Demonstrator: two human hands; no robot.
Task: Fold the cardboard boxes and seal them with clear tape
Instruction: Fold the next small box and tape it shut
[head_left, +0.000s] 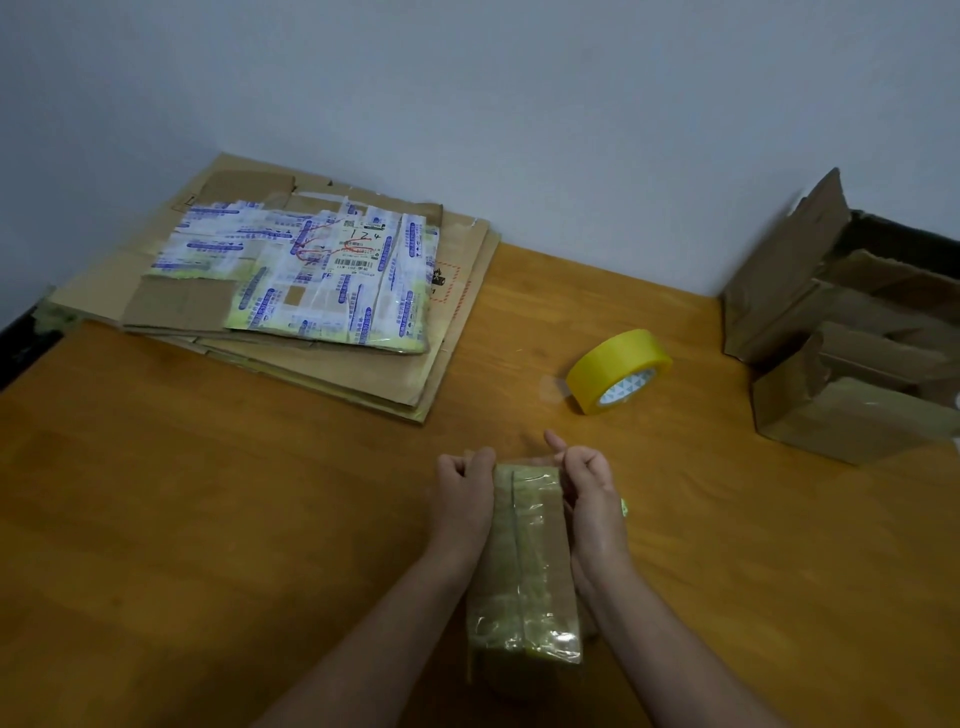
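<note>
A small folded cardboard box (524, 561) stands on the wooden table (208, 519) in front of me, its top covered with shiny clear tape. My left hand (462, 499) grips the box's far left edge with curled fingers. My right hand (589, 493) holds the far right edge, fingers curled, pinching a bit of clear tape at the far end. A yellow-looking roll of tape (618, 371) lies on the table beyond the box, apart from both hands.
A stack of flattened cardboard boxes (311, 291), the top one covered in printed tape and a label, lies at the back left. Folded boxes (852, 415) sit in a larger open carton (779, 270) at the right edge. The wall is just behind.
</note>
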